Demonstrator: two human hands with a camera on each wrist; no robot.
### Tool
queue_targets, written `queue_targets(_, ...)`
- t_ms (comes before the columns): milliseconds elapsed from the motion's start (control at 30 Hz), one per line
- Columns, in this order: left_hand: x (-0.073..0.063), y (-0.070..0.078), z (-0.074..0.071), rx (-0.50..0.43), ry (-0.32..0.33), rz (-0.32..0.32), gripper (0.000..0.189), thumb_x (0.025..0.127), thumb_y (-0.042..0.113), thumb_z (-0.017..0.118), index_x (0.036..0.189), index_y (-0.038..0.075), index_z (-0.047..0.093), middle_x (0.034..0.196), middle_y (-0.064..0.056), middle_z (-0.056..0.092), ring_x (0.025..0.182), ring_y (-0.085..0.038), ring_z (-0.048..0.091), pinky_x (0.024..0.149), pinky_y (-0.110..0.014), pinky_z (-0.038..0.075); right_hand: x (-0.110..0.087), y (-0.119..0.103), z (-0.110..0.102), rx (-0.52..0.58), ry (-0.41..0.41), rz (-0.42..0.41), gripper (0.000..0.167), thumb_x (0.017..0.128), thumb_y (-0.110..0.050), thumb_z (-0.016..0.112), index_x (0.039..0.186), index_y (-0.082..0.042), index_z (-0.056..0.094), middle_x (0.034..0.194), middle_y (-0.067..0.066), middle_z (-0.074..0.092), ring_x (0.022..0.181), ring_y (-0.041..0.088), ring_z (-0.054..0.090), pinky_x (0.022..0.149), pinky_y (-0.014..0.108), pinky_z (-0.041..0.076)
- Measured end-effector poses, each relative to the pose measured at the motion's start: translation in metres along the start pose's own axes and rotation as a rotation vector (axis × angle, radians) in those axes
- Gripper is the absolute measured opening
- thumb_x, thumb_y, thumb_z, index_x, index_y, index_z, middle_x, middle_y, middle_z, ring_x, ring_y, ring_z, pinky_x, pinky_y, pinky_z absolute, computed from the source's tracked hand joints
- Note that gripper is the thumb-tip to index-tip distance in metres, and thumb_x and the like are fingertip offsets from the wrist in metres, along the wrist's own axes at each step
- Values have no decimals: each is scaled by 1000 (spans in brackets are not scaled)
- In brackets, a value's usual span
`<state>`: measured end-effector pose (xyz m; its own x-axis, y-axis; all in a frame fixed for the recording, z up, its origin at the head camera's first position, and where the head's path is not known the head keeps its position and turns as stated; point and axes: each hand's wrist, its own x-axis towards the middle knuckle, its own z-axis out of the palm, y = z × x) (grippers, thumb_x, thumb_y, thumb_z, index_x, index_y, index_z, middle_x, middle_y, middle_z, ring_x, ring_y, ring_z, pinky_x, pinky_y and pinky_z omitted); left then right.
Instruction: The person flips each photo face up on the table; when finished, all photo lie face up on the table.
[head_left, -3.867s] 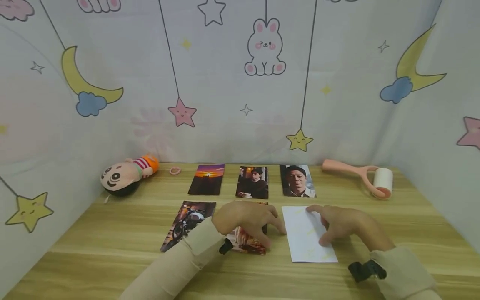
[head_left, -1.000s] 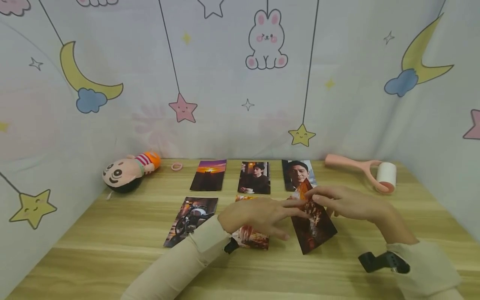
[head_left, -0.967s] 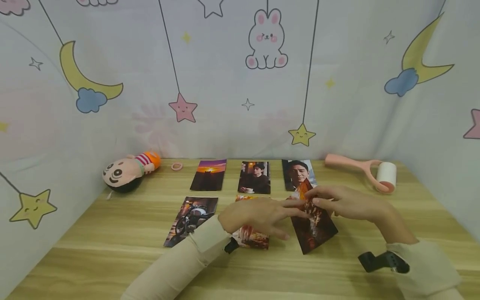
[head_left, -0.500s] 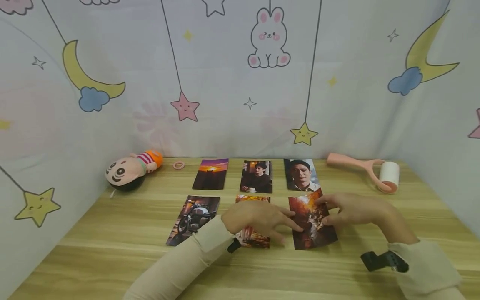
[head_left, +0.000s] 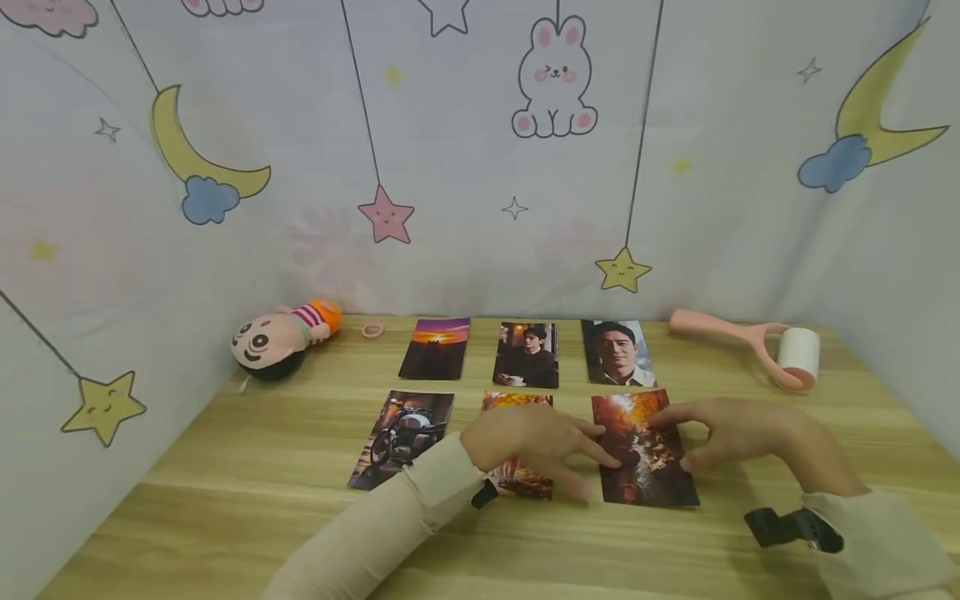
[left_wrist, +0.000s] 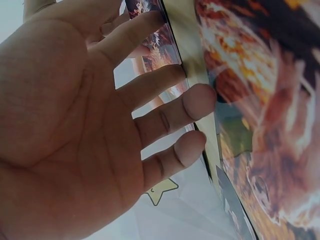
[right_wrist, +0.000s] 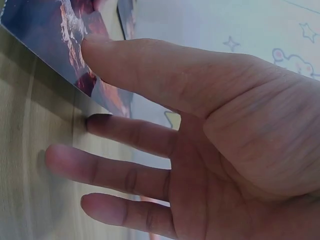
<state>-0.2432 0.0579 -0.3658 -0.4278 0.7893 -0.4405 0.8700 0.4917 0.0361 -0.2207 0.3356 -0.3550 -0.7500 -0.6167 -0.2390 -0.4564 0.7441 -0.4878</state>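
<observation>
In the head view, a photo print of a fiery orange autumn scene [head_left: 637, 479] lies at the right end of the front row. My right hand [head_left: 750, 433] rests at its right side, index fingertip on the picture and thumb at the edge. The right wrist view has the thumb over the print [right_wrist: 75, 55] and the other fingers stretched out. My left hand [head_left: 528, 437] reaches over a second autumn print [head_left: 517, 483], partly hiding it. Its spread fingertips touch the left part of the first print. In the left wrist view its palm [left_wrist: 75, 115] shows, holding nothing.
Left in the front row lies a motorcycle print [head_left: 405, 433]. Behind are a sunset print [head_left: 435, 350], a print of a person with a cup [head_left: 527, 354] and a portrait print [head_left: 618, 354]. A plush doll [head_left: 281, 337], pink ring [head_left: 372, 331] and lint roller [head_left: 757, 342] lie along the back.
The right print was white side up, then was turned over to show its picture. It was tilted between both hands, and now lies nearly straight on the table below the portrait.
</observation>
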Motion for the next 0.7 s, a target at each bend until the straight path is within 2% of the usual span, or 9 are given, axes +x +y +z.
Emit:
queue_targets(233,8,-1,-4,6,83,56,49,100,57,48,146,38,51,159,6,36,144,-12,35,113,-35,35,0,-1,-3,-41,-5,40,50,79,-25,80,125,-19,63,127,12,61,118,38,55,98,61,42)
queue_targets(333,11,0,-3,-1,96,76,47,102,55,47,144,35,54,157,6,38,143,-12,37,113,-34,35,1,-1,-3,-51,-15,54,50,79,-23,80,125,-17,63,126,12,62,118,39,55,98,63,41)
queue_targets(467,14,2,-3,9,93,71,47,102,55,46,145,36,53,158,7,36,143,-13,37,113,-35,35,0,1,-2,-67,1,70,58,79,-23,81,132,-11,60,131,18,59,122,44,52,99,64,39)
queue_targets(567,15,4,-5,8,86,62,50,101,58,44,147,40,49,160,7,33,144,-13,35,113,-37,34,-1,4,1,-77,46,55,69,80,-24,82,140,-5,54,135,26,54,124,47,50,97,65,40)
queue_targets(600,16,3,-5,5,85,62,51,101,59,44,148,41,47,161,7,32,144,-14,35,114,-38,34,-1,4,2,-81,70,51,71,80,-25,82,142,-4,52,136,27,52,121,45,52,95,63,43)
queue_targets(700,15,0,-9,-14,88,63,53,101,60,43,150,42,43,161,7,31,145,-14,34,115,-39,32,2,3,5,-57,150,35,72,86,-26,78,147,-4,45,132,28,54,99,31,63,82,49,51)
